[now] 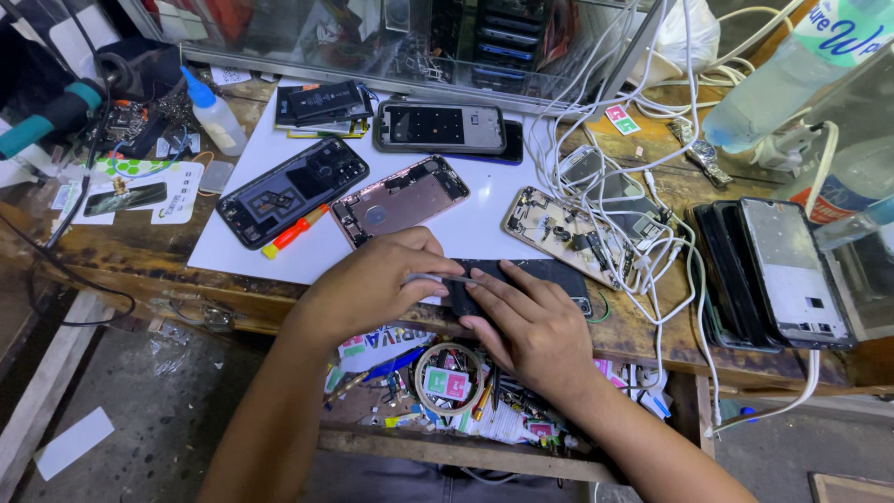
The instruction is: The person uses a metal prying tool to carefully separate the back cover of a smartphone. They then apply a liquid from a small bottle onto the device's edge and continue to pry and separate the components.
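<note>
- In the upper left of the frame a small clear squeeze bottle with a blue nozzle (216,116) stands on a worn wooden workbench (121,251), near a teal-handled tool (48,119).
- A white mat (484,228) covers the middle of the bench. On it, from left to right, lie a black phone back shell (291,191), a red and yellow plastic pry stick (292,233), a rose-coloured phone frame (400,198) and a gold opened phone body (559,226).
- At lower centre the left hand (372,284) pinches a thin metal tool, likely tweezers (445,278), its tip pointing right toward the dark phone.
- The dark phone (549,277) lies flat at the front edge of the bench, half on the white mat. It appears light, rigid and thin, with a smooth face that would slip easily and could crack under bending; I judge the safe hold to be flat pressure or a grip on the long side edges.
- The right hand (535,326) lies across the phone's near end, fingers pressing down on it to steady it.
- Below the hands, an open drawer (466,447) holds a roll of tape (449,377) and small clutter.
- To the right, tangled white cables (643,168) spread over the bench, and a stack of dark phone screens (782,270) sits at the right edge.
</note>
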